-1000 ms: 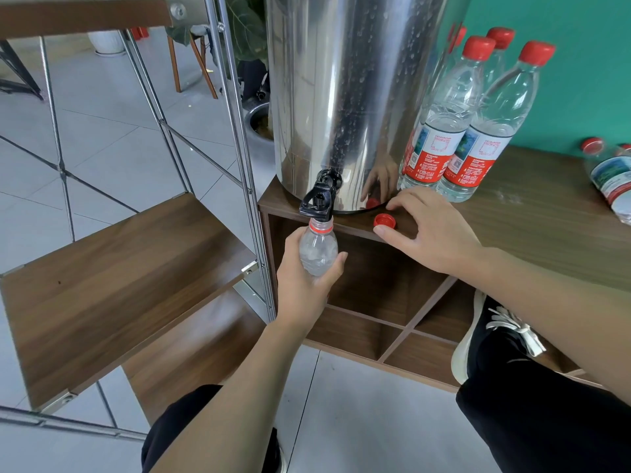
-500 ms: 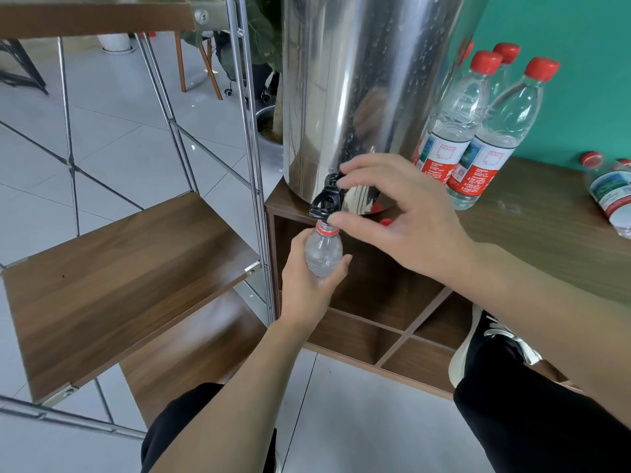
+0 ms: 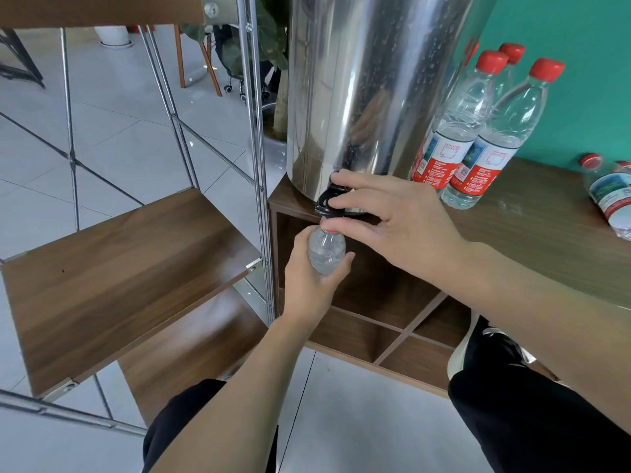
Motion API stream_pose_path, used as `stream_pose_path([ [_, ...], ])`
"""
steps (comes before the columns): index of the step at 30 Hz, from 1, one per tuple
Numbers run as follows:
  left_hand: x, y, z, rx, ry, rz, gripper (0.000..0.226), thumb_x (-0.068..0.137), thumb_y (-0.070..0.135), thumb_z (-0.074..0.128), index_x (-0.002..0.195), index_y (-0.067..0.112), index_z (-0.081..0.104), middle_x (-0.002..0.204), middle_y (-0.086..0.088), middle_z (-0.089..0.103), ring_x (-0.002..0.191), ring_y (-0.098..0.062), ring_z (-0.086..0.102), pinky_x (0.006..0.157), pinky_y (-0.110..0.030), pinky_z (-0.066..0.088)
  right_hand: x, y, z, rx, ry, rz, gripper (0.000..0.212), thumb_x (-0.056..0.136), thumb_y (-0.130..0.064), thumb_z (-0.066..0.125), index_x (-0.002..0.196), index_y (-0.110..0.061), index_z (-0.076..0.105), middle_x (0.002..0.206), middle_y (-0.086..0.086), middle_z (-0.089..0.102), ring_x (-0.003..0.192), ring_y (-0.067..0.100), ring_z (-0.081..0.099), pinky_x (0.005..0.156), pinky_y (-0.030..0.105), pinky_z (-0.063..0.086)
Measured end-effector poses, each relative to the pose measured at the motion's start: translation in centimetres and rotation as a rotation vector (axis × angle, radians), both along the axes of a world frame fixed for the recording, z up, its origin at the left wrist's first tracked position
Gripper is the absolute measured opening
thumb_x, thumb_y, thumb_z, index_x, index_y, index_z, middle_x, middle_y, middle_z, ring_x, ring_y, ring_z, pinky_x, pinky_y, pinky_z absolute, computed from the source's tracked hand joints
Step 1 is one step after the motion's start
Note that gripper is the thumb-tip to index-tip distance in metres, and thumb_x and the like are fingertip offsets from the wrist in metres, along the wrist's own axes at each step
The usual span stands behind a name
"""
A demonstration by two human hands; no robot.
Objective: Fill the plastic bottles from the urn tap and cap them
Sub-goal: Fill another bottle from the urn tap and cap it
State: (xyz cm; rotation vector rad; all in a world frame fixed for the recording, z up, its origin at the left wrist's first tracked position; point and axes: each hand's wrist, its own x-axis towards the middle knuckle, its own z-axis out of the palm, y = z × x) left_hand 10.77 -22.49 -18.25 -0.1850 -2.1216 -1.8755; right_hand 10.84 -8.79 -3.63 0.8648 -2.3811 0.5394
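A tall steel urn (image 3: 368, 90) stands on the wooden cabinet top (image 3: 532, 233). Its black tap (image 3: 327, 199) juts out over the cabinet's front edge. My left hand (image 3: 309, 285) is wrapped around a clear uncapped plastic bottle (image 3: 326, 250), mouth held right under the tap. My right hand (image 3: 392, 220) rests on the tap, fingers pinching its black lever. Three capped bottles with red labels (image 3: 478, 141) stand upright to the right of the urn. The loose red cap is hidden behind my right hand.
Another bottle (image 3: 611, 196) lies on its side at the right edge of the cabinet. A metal-framed rack with a wooden shelf (image 3: 112, 268) stands close on the left. Open cubbies (image 3: 392, 302) lie below the tap. My knees are low in view.
My right hand left the red cap on the cabinet top and rose to the tap, closing its fingers on the lever. The left hand kept the bottle under the spout.
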Motion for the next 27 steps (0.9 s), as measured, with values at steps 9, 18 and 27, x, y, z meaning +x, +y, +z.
stream_pose_path([
  [9, 0.32, 0.05, 0.35, 0.003, -0.006, 0.001, 0.065, 0.086, 0.029, 0.085, 0.138, 0.027, 0.047, 0.126, 0.015, 0.061, 0.118, 0.003, 0.057, 0.093, -0.005, 0.042, -0.02, -0.04, -0.13, -0.030, 0.022, 0.001, 0.035, 0.089, -0.041, 0.072, 0.105, -0.011, 0.079, 0.128, 0.004, 0.070, 0.121, -0.004, 0.053, 0.105, 0.006, 0.038],
  [18, 0.04, 0.00, 0.30, -0.019, 0.004, 0.023, 0.065, 0.085, 0.030, 0.085, 0.138, 0.024, 0.049, 0.124, 0.015, 0.061, 0.117, 0.004, 0.057, 0.093, -0.005, 0.042, 0.01, -0.29, 0.08, 0.027, 0.050, -0.016, 0.040, 0.090, -0.040, 0.072, 0.115, -0.009, 0.076, 0.124, 0.001, 0.072, 0.122, 0.009, 0.060, 0.100, 0.023, 0.047],
  [27, 0.08, 0.11, 0.11, -0.009, -0.007, 0.016, 0.065, 0.085, 0.030, 0.085, 0.138, 0.026, 0.048, 0.126, 0.015, 0.062, 0.118, 0.001, 0.059, 0.094, -0.005, 0.043, 0.05, -0.28, 0.15, 0.057, 0.039, -0.028, 0.049, 0.093, -0.046, 0.058, 0.121, -0.008, 0.072, 0.119, 0.002, 0.074, 0.121, 0.011, 0.062, 0.101, 0.018, 0.041],
])
